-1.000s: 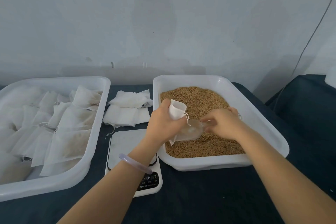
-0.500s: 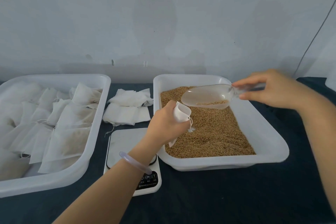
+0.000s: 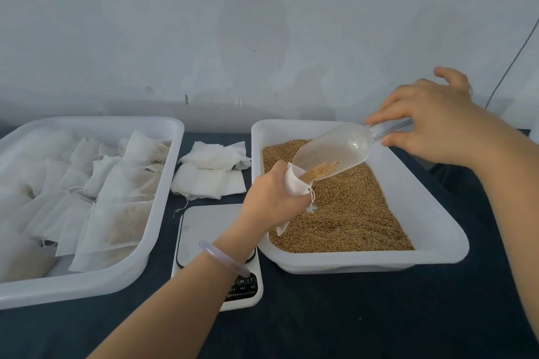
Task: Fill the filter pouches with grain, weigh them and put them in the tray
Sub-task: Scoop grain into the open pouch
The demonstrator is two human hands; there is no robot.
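My left hand [image 3: 272, 198] grips a white filter pouch [image 3: 293, 183] with its mouth held open, over the near left part of the grain tray [image 3: 437, 227]. My right hand [image 3: 431, 122] holds a clear plastic scoop [image 3: 335, 148] by its handle, tilted down to the left. Brown grain [image 3: 319, 170] slides from the scoop's lip into the pouch mouth. The tray is full of grain [image 3: 350, 213]. At the left stands a white tray [image 3: 163, 204] holding several filled pouches [image 3: 116, 213].
A small white scale [image 3: 210, 227] sits between the two trays, partly under my left forearm. A stack of empty pouches [image 3: 210, 175] lies behind it. Everything rests on a dark cloth [image 3: 350, 315]; a pale wall is close behind.
My right hand lifted the scoop out of the grain, raised it to the right, then tipped it down so grain now pours into the pouch. My left hand stayed nearly still.
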